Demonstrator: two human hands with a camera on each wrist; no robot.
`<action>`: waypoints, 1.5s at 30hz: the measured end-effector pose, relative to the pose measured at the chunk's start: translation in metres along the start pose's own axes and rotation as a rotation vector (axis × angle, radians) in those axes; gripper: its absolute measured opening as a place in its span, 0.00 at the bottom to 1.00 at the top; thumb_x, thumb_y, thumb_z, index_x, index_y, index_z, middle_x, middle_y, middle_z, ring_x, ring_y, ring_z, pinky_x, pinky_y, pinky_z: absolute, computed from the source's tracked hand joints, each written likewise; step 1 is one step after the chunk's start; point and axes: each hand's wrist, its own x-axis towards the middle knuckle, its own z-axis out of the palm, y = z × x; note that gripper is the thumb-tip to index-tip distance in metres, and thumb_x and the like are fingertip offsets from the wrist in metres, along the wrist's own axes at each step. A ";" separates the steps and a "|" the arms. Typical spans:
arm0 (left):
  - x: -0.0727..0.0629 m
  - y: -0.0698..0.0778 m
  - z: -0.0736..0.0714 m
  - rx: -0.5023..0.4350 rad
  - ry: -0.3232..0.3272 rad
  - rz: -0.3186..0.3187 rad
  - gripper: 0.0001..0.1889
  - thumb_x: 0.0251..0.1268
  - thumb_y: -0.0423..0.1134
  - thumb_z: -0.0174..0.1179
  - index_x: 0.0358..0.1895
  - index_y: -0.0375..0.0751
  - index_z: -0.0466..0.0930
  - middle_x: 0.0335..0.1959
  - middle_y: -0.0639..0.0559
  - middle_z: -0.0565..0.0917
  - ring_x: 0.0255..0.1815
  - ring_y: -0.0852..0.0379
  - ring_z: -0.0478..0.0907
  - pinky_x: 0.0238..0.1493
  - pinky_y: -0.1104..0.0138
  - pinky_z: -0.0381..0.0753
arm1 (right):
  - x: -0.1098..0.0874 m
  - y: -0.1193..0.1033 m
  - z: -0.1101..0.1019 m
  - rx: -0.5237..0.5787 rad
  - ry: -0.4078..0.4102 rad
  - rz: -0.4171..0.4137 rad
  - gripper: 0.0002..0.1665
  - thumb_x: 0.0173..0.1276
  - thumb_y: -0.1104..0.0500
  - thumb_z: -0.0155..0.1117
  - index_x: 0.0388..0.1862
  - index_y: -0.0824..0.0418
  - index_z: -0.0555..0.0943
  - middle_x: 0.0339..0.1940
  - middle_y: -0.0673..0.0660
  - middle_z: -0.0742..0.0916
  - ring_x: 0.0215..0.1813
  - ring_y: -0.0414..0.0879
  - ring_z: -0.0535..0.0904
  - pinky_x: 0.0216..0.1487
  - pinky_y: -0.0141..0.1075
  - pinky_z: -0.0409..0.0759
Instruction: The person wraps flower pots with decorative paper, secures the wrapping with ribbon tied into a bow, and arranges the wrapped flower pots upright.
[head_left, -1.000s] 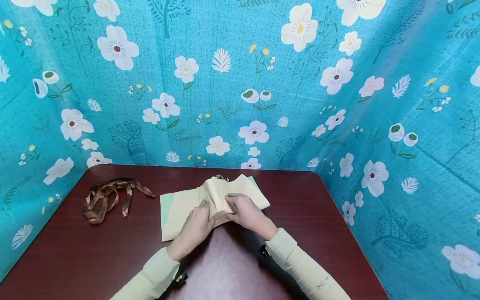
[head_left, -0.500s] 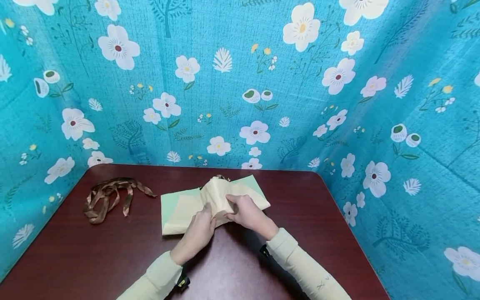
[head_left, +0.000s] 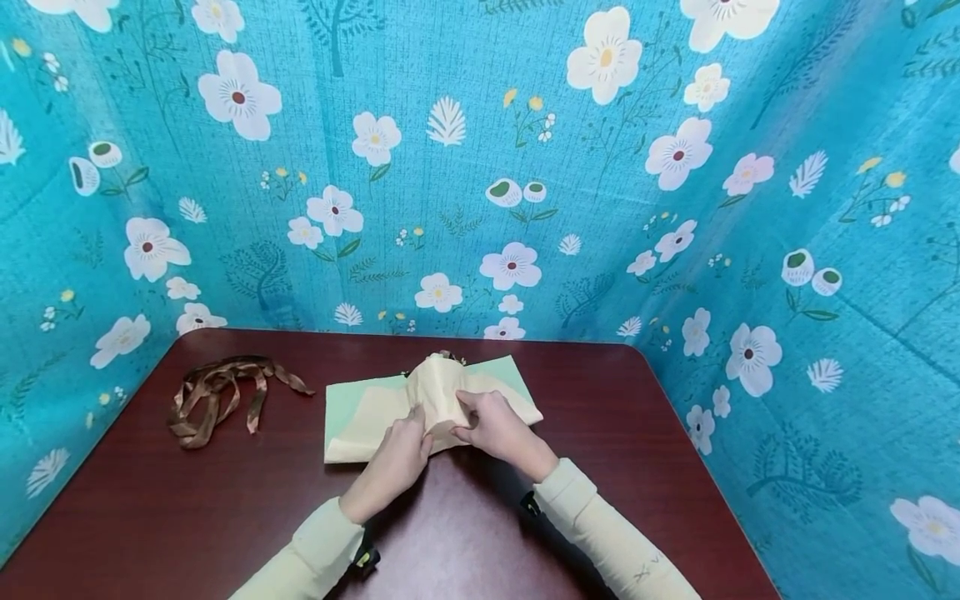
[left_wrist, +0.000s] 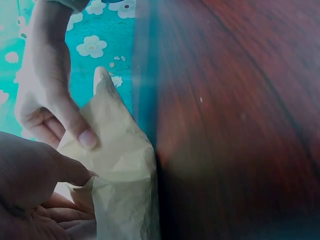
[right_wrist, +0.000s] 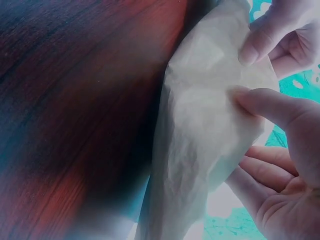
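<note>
Cream wrapping paper is gathered into a raised fold at mid-table, with flat wings spreading to both sides. A pale green sheet lies against it, showing along the far edges. Small dark, textured bits poke out beyond the fold's far end; the rest of them is hidden. My left hand pinches the near left side of the fold between thumb and fingers. From the right, my right hand grips the same fold, thumb on the near face. Both wrist views show creased paper between thumbs and fingers.
A loose tangle of brown ribbon lies on the dark red wooden table, left of the paper. A blue flowered cloth hangs behind the table and along its sides.
The paper's left wing has folded inward and its near edge has curled up, exposing more green sheet on both sides. The central fold is narrower and rounder. Both hands stay nearly in place.
</note>
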 end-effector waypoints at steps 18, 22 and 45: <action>0.018 0.003 0.021 -0.118 -0.019 0.027 0.09 0.67 0.30 0.65 0.44 0.34 0.75 0.23 0.51 0.80 0.25 0.53 0.82 0.23 0.64 0.77 | -0.013 0.021 -0.014 0.036 0.015 0.062 0.33 0.61 0.58 0.78 0.61 0.72 0.80 0.43 0.62 0.91 0.38 0.39 0.87 0.35 0.28 0.82; 0.022 0.008 0.026 -0.118 -0.009 0.040 0.10 0.67 0.30 0.65 0.47 0.31 0.76 0.22 0.51 0.79 0.25 0.53 0.82 0.23 0.64 0.77 | -0.016 0.023 -0.020 0.083 0.006 0.097 0.34 0.68 0.55 0.72 0.64 0.75 0.77 0.53 0.67 0.88 0.49 0.45 0.88 0.44 0.35 0.86; 0.020 0.007 0.033 -0.138 -0.042 0.048 0.08 0.70 0.30 0.63 0.46 0.31 0.75 0.21 0.52 0.78 0.23 0.58 0.80 0.22 0.68 0.73 | 0.010 0.005 -0.015 -0.078 0.214 0.309 0.35 0.61 0.43 0.76 0.09 0.61 0.69 0.09 0.44 0.61 0.15 0.37 0.58 0.17 0.31 0.57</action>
